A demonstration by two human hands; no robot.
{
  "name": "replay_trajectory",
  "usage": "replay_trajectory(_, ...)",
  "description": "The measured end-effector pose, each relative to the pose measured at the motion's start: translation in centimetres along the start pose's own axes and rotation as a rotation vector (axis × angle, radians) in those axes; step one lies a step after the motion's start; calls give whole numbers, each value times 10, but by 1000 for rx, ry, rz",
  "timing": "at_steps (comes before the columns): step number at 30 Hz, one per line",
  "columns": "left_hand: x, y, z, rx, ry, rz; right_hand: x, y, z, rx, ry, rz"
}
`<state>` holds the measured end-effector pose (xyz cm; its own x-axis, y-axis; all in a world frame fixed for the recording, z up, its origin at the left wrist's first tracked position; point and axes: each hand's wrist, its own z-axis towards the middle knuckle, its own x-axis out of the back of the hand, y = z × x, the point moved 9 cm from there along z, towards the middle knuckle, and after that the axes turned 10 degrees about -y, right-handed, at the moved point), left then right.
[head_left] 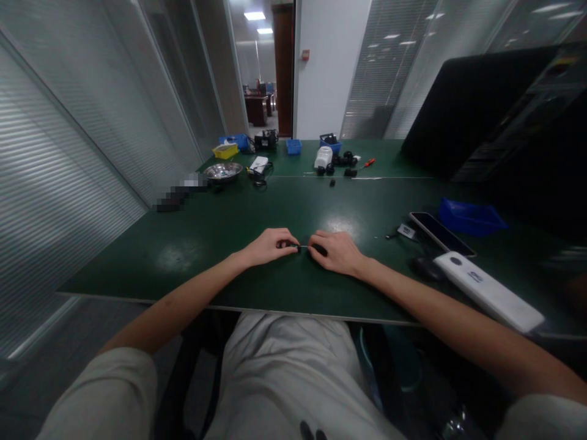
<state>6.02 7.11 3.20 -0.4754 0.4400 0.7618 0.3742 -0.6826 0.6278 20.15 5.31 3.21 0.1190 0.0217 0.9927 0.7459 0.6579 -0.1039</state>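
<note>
One green table (202, 232) stands beside blinds (50, 153). Your left hand (269, 247) pinches a black piece (299, 249), your right hand (338, 252) a thin rod (304, 247).

Glass partitions (98, 67) with blinds (55, 159) flank a white wall (332, 73).

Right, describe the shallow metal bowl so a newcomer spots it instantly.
On the dark green table, find the yellow plastic tray at far left. Just nearer the camera sits the shallow metal bowl, shiny and round, unlike that boxy tray.
</note>
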Motion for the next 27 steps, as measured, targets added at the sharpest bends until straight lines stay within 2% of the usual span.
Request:
replay_trajectory(10, 0, 2, 0, -13, 2, 0, 1, -2, -2, 22, 29, 19)
replay_trajectory(20, 4, 1, 0, -77, 61, -28, 1, 0, -2, 42, 59, 73)
replay_trajectory(27, -1, 4, 0, -82, 37, 111, 0, -7, -1, 45, 17, -37)
